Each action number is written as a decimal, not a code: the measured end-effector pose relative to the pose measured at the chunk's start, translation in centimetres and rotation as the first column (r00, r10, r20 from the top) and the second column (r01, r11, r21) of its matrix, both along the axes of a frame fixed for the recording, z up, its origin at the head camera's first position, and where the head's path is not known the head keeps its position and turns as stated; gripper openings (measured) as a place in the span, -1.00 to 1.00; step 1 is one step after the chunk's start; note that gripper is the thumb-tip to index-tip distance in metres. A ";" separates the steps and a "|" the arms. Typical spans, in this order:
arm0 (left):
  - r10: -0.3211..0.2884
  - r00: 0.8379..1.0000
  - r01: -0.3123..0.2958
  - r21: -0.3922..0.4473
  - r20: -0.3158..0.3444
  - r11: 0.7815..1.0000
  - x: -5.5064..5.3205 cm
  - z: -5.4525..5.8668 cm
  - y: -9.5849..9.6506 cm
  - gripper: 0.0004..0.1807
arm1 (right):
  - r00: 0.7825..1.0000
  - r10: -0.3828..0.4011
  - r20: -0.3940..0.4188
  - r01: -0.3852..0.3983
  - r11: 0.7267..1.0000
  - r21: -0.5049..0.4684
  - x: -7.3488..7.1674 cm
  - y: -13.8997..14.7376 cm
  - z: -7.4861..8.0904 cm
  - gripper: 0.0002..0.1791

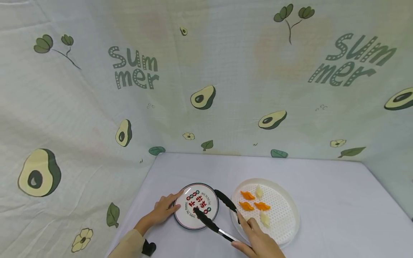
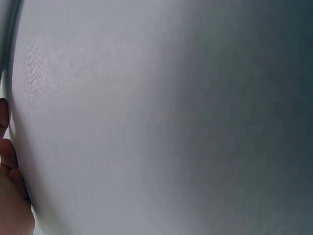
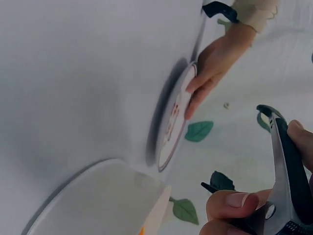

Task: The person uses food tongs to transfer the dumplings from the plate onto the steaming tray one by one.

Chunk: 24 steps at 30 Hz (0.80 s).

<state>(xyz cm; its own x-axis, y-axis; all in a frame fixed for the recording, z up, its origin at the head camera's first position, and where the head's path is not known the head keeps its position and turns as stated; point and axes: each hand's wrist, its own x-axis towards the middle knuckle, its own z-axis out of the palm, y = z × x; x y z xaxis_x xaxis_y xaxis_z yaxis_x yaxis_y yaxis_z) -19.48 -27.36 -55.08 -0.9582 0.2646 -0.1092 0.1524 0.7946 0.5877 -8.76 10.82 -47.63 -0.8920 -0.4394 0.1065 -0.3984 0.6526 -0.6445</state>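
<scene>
My left hand (image 1: 162,209) rests on the left rim of a small round plate (image 1: 190,222), its thumb and index finger stretched along the edge. Red characters and small coloured dots decorate the plate's white face. The right hand (image 1: 258,240) grips a pair of tongs (image 1: 209,224) with black tips and metal arms. Those tips are spread wide over the plate's right side, with no food between them. In the right wrist view, the thumb and fingers (image 3: 232,203) hold the tongs' handle. The left wrist view shows mostly tabletop, with some left-hand fingers (image 2: 9,154) at its edge.
Right of the plate stands a round white tray (image 1: 285,215) with a dotted base. It holds orange dumpling-shaped pieces (image 1: 246,206) and pale ones (image 1: 264,218). A white tabletop (image 1: 332,200) lies beneath, and an avocado-print cloth (image 1: 232,71) hangs behind and on both sides.
</scene>
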 end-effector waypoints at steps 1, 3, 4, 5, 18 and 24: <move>-0.001 1.000 0.001 0.001 -0.003 1.000 0.0 0.1 0.0 -0.36 | 1.000 0.010 -0.013 -0.010 1.000 -0.003 -0.1 -0.6 -0.2 -0.11; -0.003 1.000 0.003 0.006 -0.006 1.000 0.0 0.2 0.0 -0.35 | 0.999 0.028 -0.033 -0.028 1.000 -0.004 -0.3 -1.9 -0.6 -0.11; -0.003 1.000 0.004 0.008 -0.006 1.000 0.0 0.2 0.0 -0.35 | 0.999 0.039 -0.035 -0.039 0.999 0.001 -0.4 -2.5 -0.9 -0.11; -0.005 1.000 0.005 0.009 -0.007 1.000 0.1 0.2 0.0 -0.35 | 0.998 0.049 -0.045 -0.048 0.999 0.012 -0.5 -3.1 -1.2 -0.11; -0.019 1.000 0.019 0.013 -0.002 1.000 0.0 0.2 -0.3 -0.35 | 0.996 -0.039 -0.076 0.047 0.994 0.101 -2.1 -7.3 -3.2 -0.12; -0.021 1.000 0.021 0.027 -0.005 0.999 -0.2 0.0 -0.3 -0.35 | 0.995 -0.104 -0.014 0.105 0.989 0.104 -2.6 -8.2 -3.5 -0.09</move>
<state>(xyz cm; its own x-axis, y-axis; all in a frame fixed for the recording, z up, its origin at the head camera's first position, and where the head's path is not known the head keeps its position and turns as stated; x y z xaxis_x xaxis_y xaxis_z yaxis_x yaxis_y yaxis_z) -19.64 -27.67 -55.11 -0.9527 0.2879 -0.0970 0.1721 0.7748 0.6084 -11.35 2.66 -51.17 -0.9328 -0.3531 0.0724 -0.3296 0.7542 -0.5679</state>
